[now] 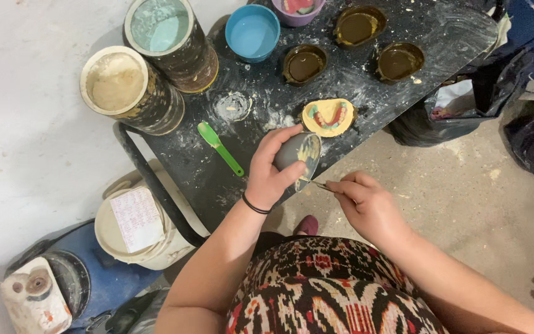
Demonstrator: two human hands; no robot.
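Observation:
My left hand (271, 170) grips a small grey rubber mixing bowl (298, 153), tilted on its side over the edge of a dark, powder-smeared work table (366, 62). In my right hand (369, 204) is a thin metal spatula (317, 184), its tip touching the bowl's lower rim. Just beyond the bowl, a yellow dental cast with pink and green teeth impressions (329, 117) lies on the table. A green plastic spatula (219, 148) rests to the left of my left hand.
Two tall open canisters, one with beige powder (117, 81) and one with pale blue-green powder (159, 25), stand at the table's left. A blue bowl (253, 32), a purple bowl (298, 9) and three brown moulds (304, 64) sit at the back. Below left: white bucket (131, 229). Right: black bags (465, 105).

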